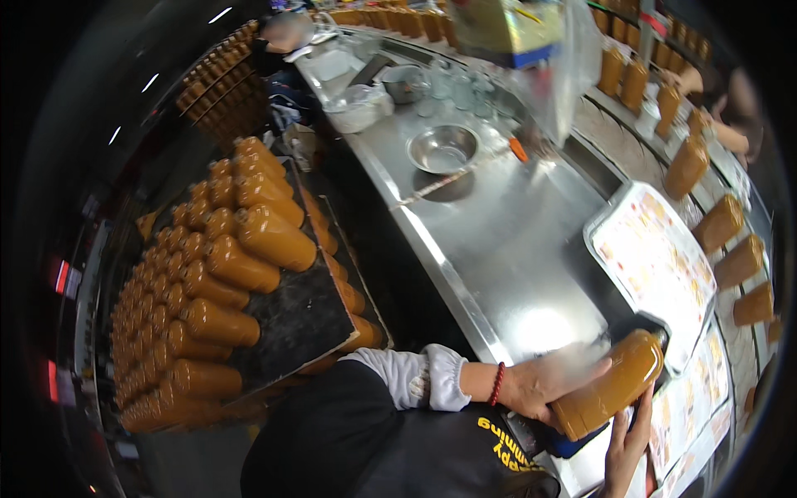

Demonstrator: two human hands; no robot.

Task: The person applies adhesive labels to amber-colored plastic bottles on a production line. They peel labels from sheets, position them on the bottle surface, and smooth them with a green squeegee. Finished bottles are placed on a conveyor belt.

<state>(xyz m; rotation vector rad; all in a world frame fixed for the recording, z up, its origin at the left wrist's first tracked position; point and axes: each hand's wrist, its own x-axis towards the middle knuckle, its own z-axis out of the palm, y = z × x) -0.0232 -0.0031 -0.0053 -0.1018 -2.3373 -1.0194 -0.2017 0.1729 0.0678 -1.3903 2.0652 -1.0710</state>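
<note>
A bottle with an amber-brown body [610,386] lies tilted between my hands at the lower right, its dark neck end pointing up and right. My left hand [531,388], with a red bead bracelet at the wrist, is closed against the near side of the bottle; its fingers are partly blurred. From below, my right hand [628,444] holds the bottle's lower side with thumb and fingers. Under the bottle is a dark blue thing [573,444], mostly hidden. Close by, a white-rimmed tray of printed labels [652,253] stands beside more label sheets [697,398].
A steel worktable [506,249] bears a metal bowl [443,149], an orange-handled tool [518,149] and clear glass bottles [465,87]. Many brown bottles [220,324] crowd a dark platform at left. Along the right runs a conveyor with bottles [718,222], near another person's arm [730,137].
</note>
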